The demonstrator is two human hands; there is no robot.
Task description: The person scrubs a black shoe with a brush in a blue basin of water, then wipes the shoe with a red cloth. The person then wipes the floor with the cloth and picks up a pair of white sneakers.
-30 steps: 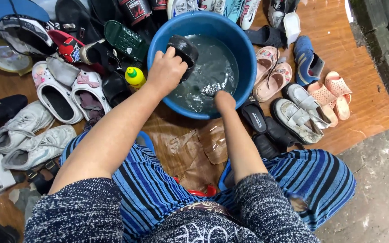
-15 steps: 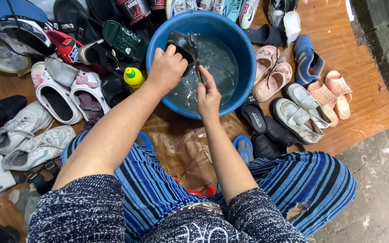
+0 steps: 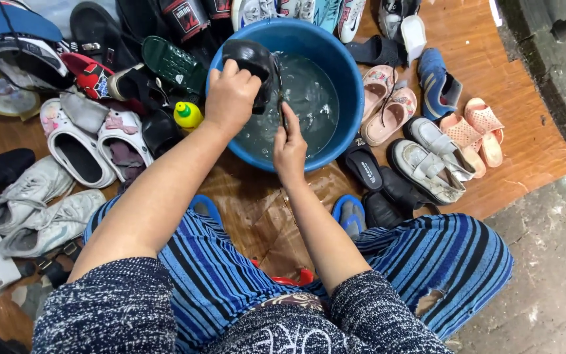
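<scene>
The left hand (image 3: 230,98) is closed around a black shoe (image 3: 251,65) and holds it above the near-left part of a blue plastic basin (image 3: 342,72). The shoe is tilted, with one end over the grey, soapy water (image 3: 309,98) inside the basin. The right hand (image 3: 289,147) is just to the right of the left hand and a little nearer to the body. It is clenched on a thin dark tool (image 3: 282,105), maybe a brush, but it is too small to tell. The upper end of this tool is touching the shoe or very close to it; I cannot tell which.

Just to the left of the left hand, a small yellow bottle with a green cap (image 3: 188,116) stands on the wooden floor (image 3: 512,131). Farther to the left lie white clogs (image 3: 76,147), a dark green sandal (image 3: 171,62) and grey sneakers (image 3: 31,210). To the right of the right hand, beside the basin, there are pink sandals (image 3: 388,111), a black slipper (image 3: 361,164), grey-white shoes (image 3: 427,167), a blue shoe (image 3: 435,75) and peach sandals (image 3: 476,131). Under both forearms the person's legs in blue striped trousers (image 3: 230,275) are spread, and two blue slippers (image 3: 350,213) are on the feet near the basin.
</scene>
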